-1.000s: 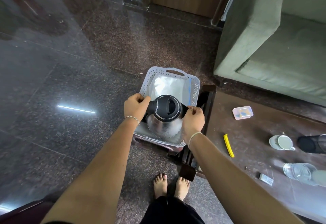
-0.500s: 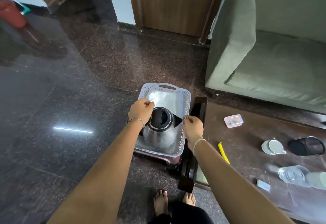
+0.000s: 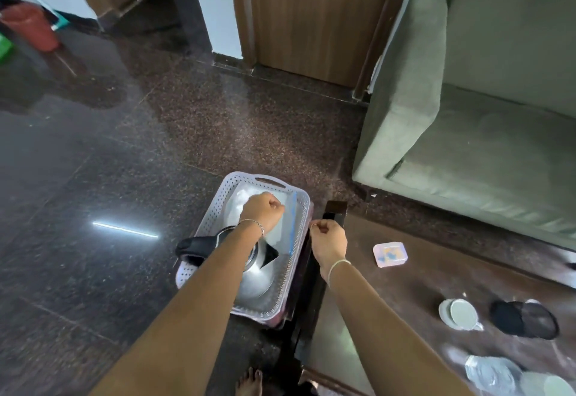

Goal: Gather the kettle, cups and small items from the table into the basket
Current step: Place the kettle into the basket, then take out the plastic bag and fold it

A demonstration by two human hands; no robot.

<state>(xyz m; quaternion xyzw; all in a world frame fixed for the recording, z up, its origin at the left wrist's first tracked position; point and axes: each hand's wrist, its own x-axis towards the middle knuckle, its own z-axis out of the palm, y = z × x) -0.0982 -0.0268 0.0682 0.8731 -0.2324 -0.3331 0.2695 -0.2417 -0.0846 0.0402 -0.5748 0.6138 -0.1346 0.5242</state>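
Observation:
The steel kettle point(image 3: 256, 280) sits inside the white perforated basket point(image 3: 215, 211) on the floor, its black handle point(image 3: 193, 249) sticking out over the left rim. My left hand point(image 3: 261, 211) hovers as a fist above the basket's far half, holding nothing. Beside the basket's right rim, my right hand point(image 3: 328, 239) has its fingers curled and also looks empty. On the brown table point(image 3: 405, 295) are a white cup on a saucer point(image 3: 461, 314), a dark cup on its side point(image 3: 523, 319) and a small pink box point(image 3: 390, 254).
A clear zip bag point(image 3: 288, 224) lines the basket's far end. A crumpled clear bottle point(image 3: 492, 375) lies at the table's near right. A green sofa point(image 3: 467, 133) stands behind the table. Dark polished floor spreads to the left, with a red bucket point(image 3: 31, 26) far off.
The kettle has gone down into the basket with its handle swung to the left. Both hands have let go of it, and my left hand has moved farther over the basket.

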